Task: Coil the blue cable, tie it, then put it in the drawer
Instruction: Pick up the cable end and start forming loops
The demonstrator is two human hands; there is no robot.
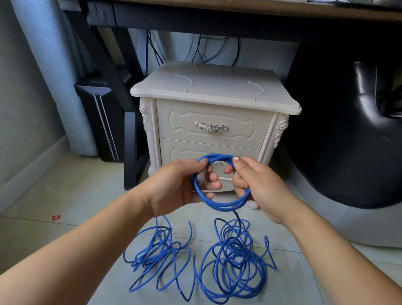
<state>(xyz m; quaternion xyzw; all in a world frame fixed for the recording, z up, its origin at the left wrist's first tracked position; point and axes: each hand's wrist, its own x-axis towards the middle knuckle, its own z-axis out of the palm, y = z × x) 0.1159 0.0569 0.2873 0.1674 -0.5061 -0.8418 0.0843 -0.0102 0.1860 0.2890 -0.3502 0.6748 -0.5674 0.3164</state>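
Note:
A long blue cable (232, 264) lies in loose tangled heaps on the tiled floor. A small round coil (217, 204) of it is held up in front of the cream nightstand (214, 89). My left hand (181, 184) grips the coil's left side, thumb on top and fingers curled through the loop. My right hand (255, 180) pinches the coil's right side, thumb over the top strand. One strand drops from the coil to the floor heap. The top drawer (211, 127) is shut; the lower drawer (195, 152) sits partly behind my hands.
A dark desk (206, 0) spans above the nightstand, with black wires hanging behind it. A black computer case (98, 111) stands at left beside the desk leg. A black leather seat (363, 128) fills the right. A small red scrap (56, 218) lies on the floor.

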